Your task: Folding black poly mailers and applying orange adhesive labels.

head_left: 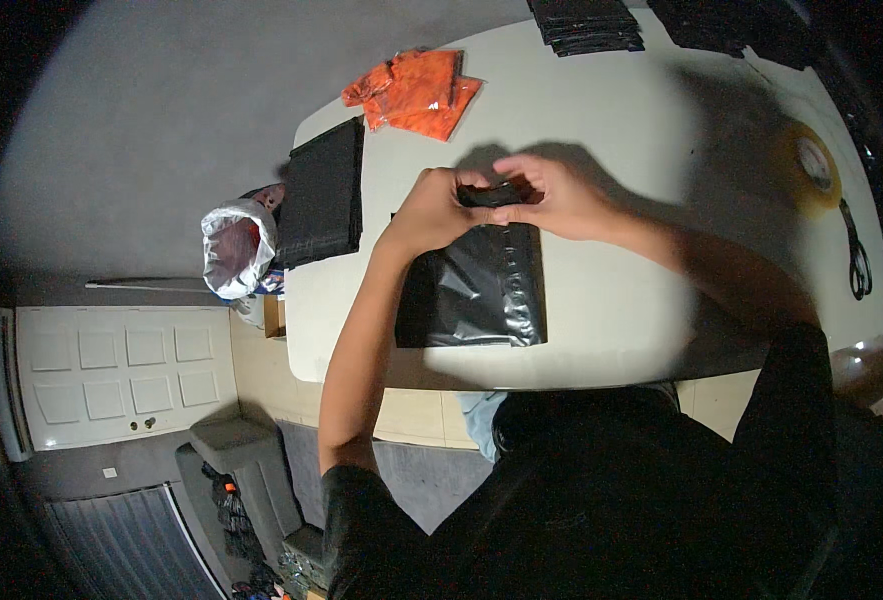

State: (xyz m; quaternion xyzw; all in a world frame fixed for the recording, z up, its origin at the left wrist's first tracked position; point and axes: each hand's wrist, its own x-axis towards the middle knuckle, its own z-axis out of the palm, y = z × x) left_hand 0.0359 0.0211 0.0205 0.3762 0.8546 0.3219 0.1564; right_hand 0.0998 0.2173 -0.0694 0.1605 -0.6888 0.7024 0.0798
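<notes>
A shiny black plastic mailing bag (466,290) lies on the white table in front of me, a creased strip running down its right side. At its far edge my left hand (431,212) is closed on the plastic from the left. My right hand (556,198) grips the same edge from the right, with the thumb below and the fingers above. Between the two hands the plastic is bunched and bowed apart. Whether anything is inside the bag cannot be seen.
Orange items in clear plastic packets (421,90) lie beyond my hands. A stack of black bags (323,195) sits at the table's left edge; more black stacks (591,25) lie at the back. A tape roll (813,165) and black cord (856,255) are right. A white-lined bin (236,250) stands left.
</notes>
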